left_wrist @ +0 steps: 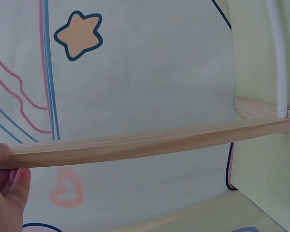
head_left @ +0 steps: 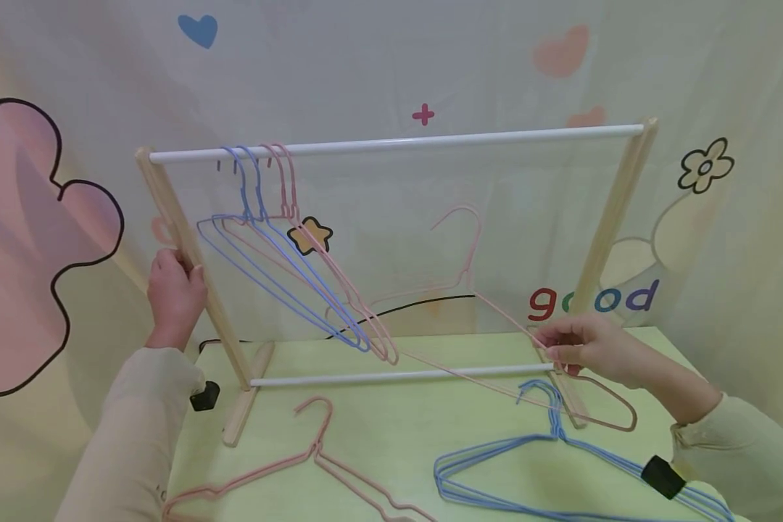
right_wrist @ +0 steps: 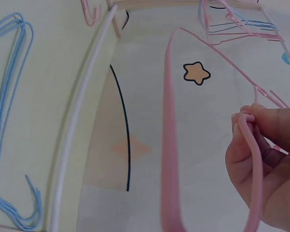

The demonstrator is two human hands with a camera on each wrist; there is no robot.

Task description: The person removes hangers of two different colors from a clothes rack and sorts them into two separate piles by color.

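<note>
Hangers in pink and blue occupy both the white rail [head_left: 398, 144] across the upper part of the frame and the pale green bench [head_left: 381, 424] below it. Toward the rail's left end, two blue hangers [head_left: 259, 192] and, just right of them, two pink hangers [head_left: 292, 190] are hooked on, so that much of the hanging looks done; the rest of the rail, through to its right end, carries none.

A fifth one, the held pink hanger [right_wrist: 169, 140], is at right of centre in the head view, its hook below the rail and apart from it. The right grip [head_left: 590, 351] pinches its wire between thumb and fingers. At the left of the frame, the left grip [head_left: 176, 297] is curled around the wooden post [left_wrist: 150, 149] of the rack.

What seems left, besides the held one, lies on the bench: loose pink hangers [head_left: 316, 447] at lower left, partly cut off by the frame's edge, and a nested bundle of blue hangers [head_left: 557, 428] at lower right, too closely overlapped to count. The work appears to be partway along.
</note>
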